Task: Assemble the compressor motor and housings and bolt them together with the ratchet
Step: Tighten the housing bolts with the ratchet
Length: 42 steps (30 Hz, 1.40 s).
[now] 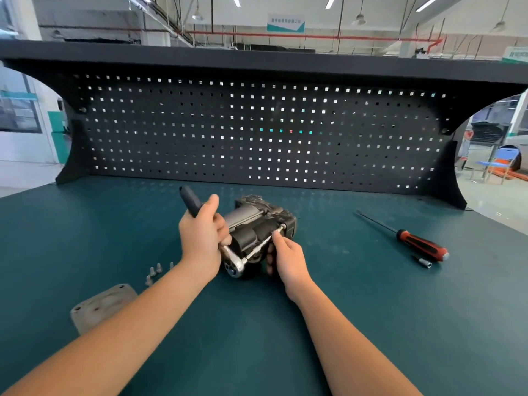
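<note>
Left hand has its fingers curled tight around the black handle of the ratchet, handle pointing up and away. The ratchet's silver head sits at the near end of the compressor. The extension bar runs from the head along the compressor's side to a bolt spot on the housing. Right hand has its fingertips together, pinching the extension bar near its far tip.

The compressor lies on its side at the middle of the green bench, in front of the black pegboard.

- Loose bolts stand left of the left wrist.
- A grey cover plate lies flat, nearer, partly under the left forearm.
- A red-and-black screwdriver lies well to the right, with 1 small socket bit just beside its handle.
- Teal-and-white signs hang in the hall behind; their writing is too blurred to read.
</note>
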Motion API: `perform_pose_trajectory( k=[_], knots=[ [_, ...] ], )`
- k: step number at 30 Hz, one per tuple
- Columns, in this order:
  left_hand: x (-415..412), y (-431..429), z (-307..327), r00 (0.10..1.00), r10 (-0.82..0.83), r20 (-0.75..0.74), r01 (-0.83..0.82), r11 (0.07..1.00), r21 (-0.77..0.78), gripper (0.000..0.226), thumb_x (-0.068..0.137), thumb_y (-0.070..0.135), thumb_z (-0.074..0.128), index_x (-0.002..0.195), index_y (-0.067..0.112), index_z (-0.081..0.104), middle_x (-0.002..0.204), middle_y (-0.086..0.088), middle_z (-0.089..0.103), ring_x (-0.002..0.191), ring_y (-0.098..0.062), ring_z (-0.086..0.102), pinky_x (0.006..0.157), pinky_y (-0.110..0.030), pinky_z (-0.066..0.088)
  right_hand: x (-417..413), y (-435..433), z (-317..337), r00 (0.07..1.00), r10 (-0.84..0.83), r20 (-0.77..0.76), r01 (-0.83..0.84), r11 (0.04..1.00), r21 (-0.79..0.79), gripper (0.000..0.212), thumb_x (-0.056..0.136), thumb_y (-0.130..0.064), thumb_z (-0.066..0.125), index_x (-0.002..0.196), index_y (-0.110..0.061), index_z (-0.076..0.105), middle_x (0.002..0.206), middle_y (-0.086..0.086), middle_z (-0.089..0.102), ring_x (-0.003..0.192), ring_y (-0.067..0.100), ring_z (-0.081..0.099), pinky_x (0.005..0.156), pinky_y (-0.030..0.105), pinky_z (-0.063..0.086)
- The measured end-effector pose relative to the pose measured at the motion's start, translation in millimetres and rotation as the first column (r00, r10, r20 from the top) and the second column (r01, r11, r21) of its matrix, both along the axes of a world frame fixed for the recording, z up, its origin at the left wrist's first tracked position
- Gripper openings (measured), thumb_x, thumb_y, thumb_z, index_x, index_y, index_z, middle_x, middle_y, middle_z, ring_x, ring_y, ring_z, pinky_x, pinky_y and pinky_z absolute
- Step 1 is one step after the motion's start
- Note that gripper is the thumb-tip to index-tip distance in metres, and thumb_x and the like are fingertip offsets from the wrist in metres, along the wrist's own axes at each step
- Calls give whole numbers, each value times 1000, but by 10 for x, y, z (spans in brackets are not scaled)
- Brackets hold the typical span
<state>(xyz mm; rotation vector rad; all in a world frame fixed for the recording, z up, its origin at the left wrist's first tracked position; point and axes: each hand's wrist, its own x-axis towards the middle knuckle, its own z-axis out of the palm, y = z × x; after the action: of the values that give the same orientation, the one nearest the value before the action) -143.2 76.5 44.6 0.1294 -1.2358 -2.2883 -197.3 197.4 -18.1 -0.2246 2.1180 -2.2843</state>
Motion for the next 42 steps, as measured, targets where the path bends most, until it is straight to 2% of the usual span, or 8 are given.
perform_pose_trajectory(
  k=[4, 9, 13, 16, 20, 26, 36, 42],
  knots=[
    [136, 144, 83, 961, -203, -187, 64, 823, -564, 33, 87, 10, 59, 62, 15, 38, 40, 10, 37, 34, -5, 31, 37, -16, 29, 27, 5, 7, 1000, -17, -10, 17, 1000, 4, 40, 99, -24, 43, 60, -13, 43, 46, -4, 43, 40, 12, 38, 38, 19, 33],
    [301, 248, -105, 907, -412, 87, -115, -441, -890, 14, 84, 14, 59, 94, 4, 60, 83, -15, 66, 76, -26, 57, 60, -24, 26, 8, 50, 29, 998, -26, -65, 31, 997, 69, 43, 95, -9, 48, 54, -15, 37, 43, -10, 39, 46, 10, 37, 43, 17, 33],
    [288, 261, -68, 916, -372, -151, -54, 258, -965, 12, 82, 14, 61, 76, 4, 58, 63, 1, 62, 58, -11, 55, 57, -25, 41, -7, 27, 0, 1000, -17, -22, 15, 997, -77, 39, 97, -15, 46, 58, -15, 45, 54, -3, 47, 48, 7, 44, 50, 21, 39],
    [86, 60, 66, 985, -118, -125, 89, 971, -221, 33, 88, 14, 59, 64, 18, 38, 38, 11, 34, 31, -2, 27, 33, -15, 23, -10, 8, -6, 1000, -25, -1, 25, 1000, 2, 39, 98, -25, 44, 61, -12, 45, 47, -3, 43, 35, 8, 38, 37, 16, 32],
    [-102, -160, 41, 991, -87, 103, 34, 902, 430, 37, 94, 19, 51, 63, 19, 30, 38, 9, 20, 29, -4, 16, 31, -16, 15, -25, 7, -14, 1000, -17, -10, 17, 999, 29, 40, 99, -29, 43, 63, -12, 44, 48, -2, 43, 37, 10, 38, 38, 16, 32],
    [14, 3, 90, 971, -196, -136, 145, 936, -320, 47, 89, 9, 52, 49, 24, 32, 40, 9, 25, 33, -8, 18, 37, -15, 19, -24, 25, -30, 1000, -13, 13, 13, 999, 35, 41, 99, -29, 42, 61, -13, 43, 43, -8, 45, 36, 10, 39, 39, 17, 33],
    [200, 113, -35, 869, -494, -31, -27, 15, -1000, 23, 84, 24, 57, 79, 2, 62, 57, 14, 47, 54, -2, 42, 57, -19, 34, 31, 63, 2, 998, 69, -8, -70, 997, -40, 30, 97, -8, 44, 68, -10, 53, 63, -1, 55, 59, 10, 51, 57, 23, 43],
    [14, -73, 58, 972, -187, -144, 123, 922, -366, 35, 87, 17, 59, 60, 19, 36, 38, 11, 31, 31, -3, 25, 34, -14, 21, -6, 17, 32, 998, 33, 50, -33, 999, -10, 37, 98, -32, 44, 66, -13, 44, 44, -6, 45, 36, 9, 41, 39, 17, 34]
  ],
)
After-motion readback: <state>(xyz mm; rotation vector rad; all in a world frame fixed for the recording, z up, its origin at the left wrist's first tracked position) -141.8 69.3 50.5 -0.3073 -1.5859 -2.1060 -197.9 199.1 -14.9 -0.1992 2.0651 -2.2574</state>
